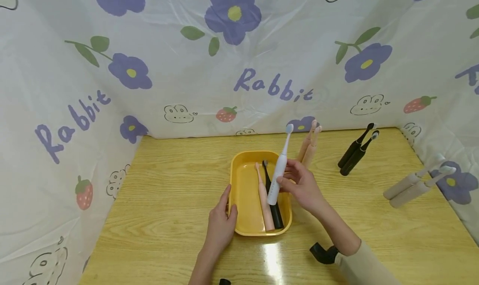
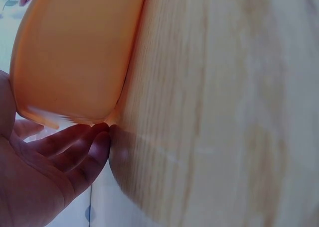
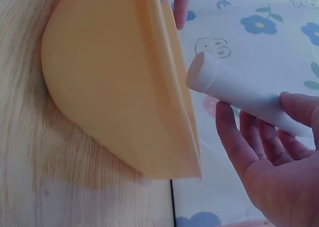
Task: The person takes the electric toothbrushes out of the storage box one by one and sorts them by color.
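My right hand (image 1: 304, 187) pinches a white electric toothbrush (image 1: 278, 174) between thumb and fingers, its brush head pointing to the back. The brush overlaps the right part of a yellow tray (image 1: 245, 193) in the head view; in the right wrist view its white handle (image 3: 244, 95) is beside the tray rim (image 3: 172, 82). Inside the tray, a pink electric toothbrush (image 1: 266, 208) and a black one (image 1: 277, 217) lie side by side, the black one partly hidden. At the tray's left wall, my left hand (image 1: 220, 226) grips it, thumb at the rim and fingers along the outside.
Behind my right hand stand two pink toothbrushes (image 1: 309, 147), partly covered by it. Farther right are two black toothbrushes (image 1: 353, 156) and two pale grey-beige ones (image 1: 408, 189). A patterned cloth (image 1: 179, 77) encloses the wooden table (image 1: 168, 185) at the back and sides.
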Demonstrator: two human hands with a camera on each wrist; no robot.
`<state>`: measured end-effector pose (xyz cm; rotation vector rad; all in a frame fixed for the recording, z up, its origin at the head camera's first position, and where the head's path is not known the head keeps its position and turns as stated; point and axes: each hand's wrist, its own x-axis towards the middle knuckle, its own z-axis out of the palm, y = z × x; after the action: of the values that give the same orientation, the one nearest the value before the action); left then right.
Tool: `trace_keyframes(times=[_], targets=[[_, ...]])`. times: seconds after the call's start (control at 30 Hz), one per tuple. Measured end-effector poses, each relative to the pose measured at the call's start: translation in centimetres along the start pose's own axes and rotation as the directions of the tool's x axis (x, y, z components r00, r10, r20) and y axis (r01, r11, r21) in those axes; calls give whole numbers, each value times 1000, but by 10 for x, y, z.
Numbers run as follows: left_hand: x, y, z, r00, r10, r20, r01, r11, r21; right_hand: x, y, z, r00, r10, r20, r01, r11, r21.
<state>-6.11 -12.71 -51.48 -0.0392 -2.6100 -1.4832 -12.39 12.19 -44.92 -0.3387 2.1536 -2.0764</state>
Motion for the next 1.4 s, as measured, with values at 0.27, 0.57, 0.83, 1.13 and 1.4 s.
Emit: trace_keyframes(times=[0.27, 0.57, 0.83, 1.13, 1.4], targets=[[-2, -1, -1, 1000, -8, 15, 8, 1000, -11, -19, -3, -18, 965, -163, -205, 158, 987, -42], [-2, 0, -3, 1000, -16, 20, 16, 1000, -5, -37, -6, -55, 869, -293, -400, 288, 955, -73], [-2, 0, -5, 1000, -16, 22, 16, 1000, -16, -56, -3, -89, 797, -296, -526, 281, 953, -111], [-2, -1, -3, 999, -12, 38, 13, 1000, -21, -84, 8, -114, 707, -278, -651, 53, 938, -343], [-2, -3, -3, 999, -22, 36, 22, 1000, -10, -106, 17, -132, 605, -274, -748, -96, 907, -410]])
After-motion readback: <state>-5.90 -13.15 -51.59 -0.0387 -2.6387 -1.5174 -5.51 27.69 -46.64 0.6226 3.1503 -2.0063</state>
